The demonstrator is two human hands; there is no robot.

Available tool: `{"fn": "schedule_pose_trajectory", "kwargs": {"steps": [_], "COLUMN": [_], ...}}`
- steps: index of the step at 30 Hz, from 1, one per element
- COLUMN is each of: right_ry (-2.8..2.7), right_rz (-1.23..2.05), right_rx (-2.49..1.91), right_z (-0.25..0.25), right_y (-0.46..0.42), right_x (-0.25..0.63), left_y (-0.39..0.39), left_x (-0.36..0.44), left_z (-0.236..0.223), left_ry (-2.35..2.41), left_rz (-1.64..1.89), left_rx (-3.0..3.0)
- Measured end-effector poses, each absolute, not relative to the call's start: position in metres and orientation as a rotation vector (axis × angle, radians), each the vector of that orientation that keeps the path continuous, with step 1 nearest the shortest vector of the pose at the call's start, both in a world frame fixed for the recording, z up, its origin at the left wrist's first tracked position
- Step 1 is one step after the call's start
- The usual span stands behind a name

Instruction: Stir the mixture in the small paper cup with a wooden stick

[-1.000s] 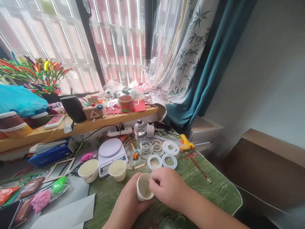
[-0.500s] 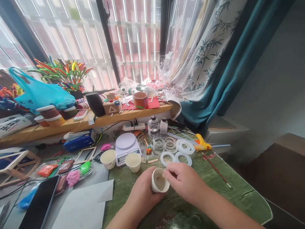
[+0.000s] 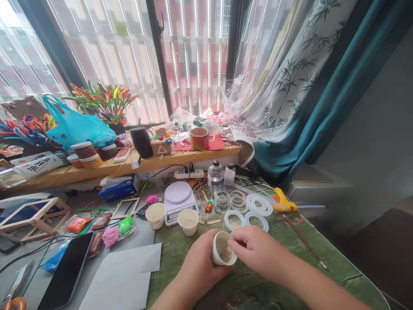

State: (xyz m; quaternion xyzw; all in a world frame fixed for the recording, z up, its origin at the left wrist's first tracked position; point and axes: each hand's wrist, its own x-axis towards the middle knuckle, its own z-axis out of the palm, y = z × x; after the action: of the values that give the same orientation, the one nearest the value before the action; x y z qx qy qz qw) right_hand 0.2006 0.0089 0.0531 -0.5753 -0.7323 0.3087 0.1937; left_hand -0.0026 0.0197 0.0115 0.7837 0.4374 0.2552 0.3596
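Note:
My left hand [image 3: 202,259] wraps round a white paper cup [image 3: 217,253], which tilts toward me above the green tabletop. Some clear, slightly cloudy liquid shows inside. The fingers of my right hand [image 3: 254,252] pinch a short, pale wooden stick [image 3: 226,252] whose lower end dips into the cup; the fingertips hide its upper part. Beyond my hands stand two more paper cups, the nearer cup [image 3: 188,222] and the left cup [image 3: 156,216]. They are in front of a white kitchen scale [image 3: 179,196].
White silicone ring moulds [image 3: 259,204] and clear bangles [image 3: 238,201] lie beyond my right hand, near two bottles [image 3: 215,174]. A yellow glue gun [image 3: 284,200] and a paintbrush [image 3: 305,241] lie right. White paper [image 3: 119,275], a phone [image 3: 66,273] and scissors [image 3: 16,288] are left.
The view has swung a little left, so everything appears further right. The stick has shifted within the cup and more of it shows. Both hands keep their hold.

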Motion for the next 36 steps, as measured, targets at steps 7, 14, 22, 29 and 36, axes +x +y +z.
{"fn": "schedule_pose_trajectory", "kwargs": {"steps": [7, 14, 22, 29, 36], "right_ry": [-2.057, -2.040, -2.098, -2.082, -2.162], "right_rz": [0.847, 0.859, 0.802, 0.793, 0.752], "right_rx": [-1.653, -1.654, -1.591, -1.604, -1.483], "right_z": [0.051, 0.058, 0.059, 0.055, 0.055], "right_y": [0.011, 0.006, 0.005, 0.005, -0.002], "right_x": [0.200, 0.198, 0.192, 0.198, 0.200], "left_y": [0.019, 0.021, 0.022, 0.024, 0.028], "left_x": [-0.005, -0.007, -0.006, -0.002, -0.005], "left_z": [0.006, 0.000, 0.006, 0.010, -0.004], "left_ry": [1.119, 1.129, 1.107, 1.106, 1.097], "left_rz": [0.705, 0.685, 0.707, 0.715, 0.726], "left_rx": [2.013, 2.046, 2.056, 2.111, 2.183]}}
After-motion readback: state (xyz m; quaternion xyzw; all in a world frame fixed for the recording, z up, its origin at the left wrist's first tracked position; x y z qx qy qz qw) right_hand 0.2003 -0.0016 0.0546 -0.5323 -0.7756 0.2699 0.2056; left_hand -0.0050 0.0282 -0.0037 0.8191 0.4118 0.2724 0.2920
